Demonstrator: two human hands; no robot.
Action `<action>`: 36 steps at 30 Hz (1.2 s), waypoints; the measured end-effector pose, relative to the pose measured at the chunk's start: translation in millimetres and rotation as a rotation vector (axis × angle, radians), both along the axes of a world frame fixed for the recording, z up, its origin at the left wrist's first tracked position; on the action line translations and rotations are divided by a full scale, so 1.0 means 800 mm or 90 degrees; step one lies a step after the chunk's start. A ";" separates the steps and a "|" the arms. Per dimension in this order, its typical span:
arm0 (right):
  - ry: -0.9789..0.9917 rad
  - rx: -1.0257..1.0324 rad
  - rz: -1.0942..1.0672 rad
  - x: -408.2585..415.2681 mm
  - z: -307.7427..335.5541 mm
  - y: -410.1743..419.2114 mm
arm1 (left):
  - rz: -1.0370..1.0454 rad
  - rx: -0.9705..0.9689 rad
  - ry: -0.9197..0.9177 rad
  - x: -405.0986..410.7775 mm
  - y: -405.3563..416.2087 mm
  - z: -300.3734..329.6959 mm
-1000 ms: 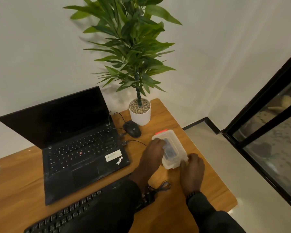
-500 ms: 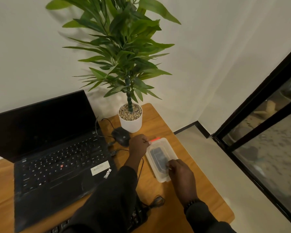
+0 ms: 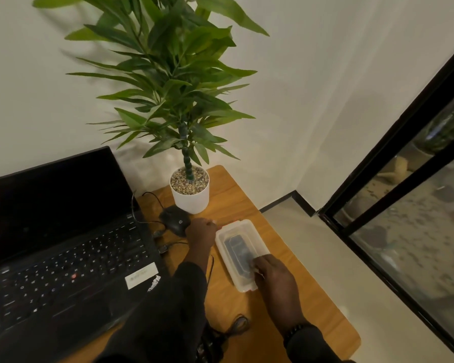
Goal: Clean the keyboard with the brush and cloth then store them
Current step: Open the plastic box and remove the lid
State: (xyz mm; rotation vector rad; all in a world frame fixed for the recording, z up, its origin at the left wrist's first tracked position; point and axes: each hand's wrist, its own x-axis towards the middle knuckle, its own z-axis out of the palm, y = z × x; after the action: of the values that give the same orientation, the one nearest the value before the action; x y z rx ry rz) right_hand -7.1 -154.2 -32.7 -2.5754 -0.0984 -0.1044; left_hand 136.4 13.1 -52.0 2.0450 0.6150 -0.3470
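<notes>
A translucent white plastic box (image 3: 249, 233) with its lid on lies on the wooden desk (image 3: 307, 305), right of the laptop. A dark item (image 3: 235, 247) shows through the lid; I cannot tell what it is. My left hand (image 3: 201, 234) has curled fingers at the box's far left corner, where something pinkish peeks out. My right hand (image 3: 271, 275) lies on the near end of the lid, fingers pressed onto it. My left sleeve hides nearly all of the black external keyboard (image 3: 211, 347) at the desk's front. No brush or cloth is visible in the open.
An open black laptop (image 3: 63, 263) fills the left. A black mouse (image 3: 174, 221) sits just left of my left hand, and a potted plant (image 3: 190, 191) stands behind it. A dark cable (image 3: 237, 326) coils near the front. The desk's right edge drops to the floor.
My left hand slid off the lid to the box's far left corner. My right hand moved from the box's near end onto the lid. The view swung left and up.
</notes>
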 end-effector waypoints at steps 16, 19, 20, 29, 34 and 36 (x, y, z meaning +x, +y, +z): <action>0.164 0.040 -0.213 0.043 -0.001 -0.021 | 0.130 -0.259 0.031 -0.132 -0.011 0.024; 0.148 0.047 -0.215 0.044 0.003 -0.022 | 0.158 -0.281 0.038 -0.131 -0.016 0.026; 0.141 0.050 -0.213 0.045 0.005 -0.023 | 0.169 -0.284 0.040 -0.131 -0.017 0.027; 0.060 0.074 -0.225 0.047 0.045 -0.045 | 0.091 -0.354 -0.052 -0.142 -0.011 0.060; 0.186 0.430 -0.242 0.019 0.098 -0.072 | -0.116 -0.338 -0.173 -0.149 -0.009 0.091; 0.254 0.538 -0.240 0.002 0.110 -0.087 | -0.204 -0.315 -0.206 -0.154 -0.009 0.098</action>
State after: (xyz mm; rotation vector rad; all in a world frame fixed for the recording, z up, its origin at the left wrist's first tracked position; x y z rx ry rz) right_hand -5.9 -223.8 55.6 -1.6976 0.4807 0.1932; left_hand 13.0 6.1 26.6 1.6624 -0.0075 -0.3072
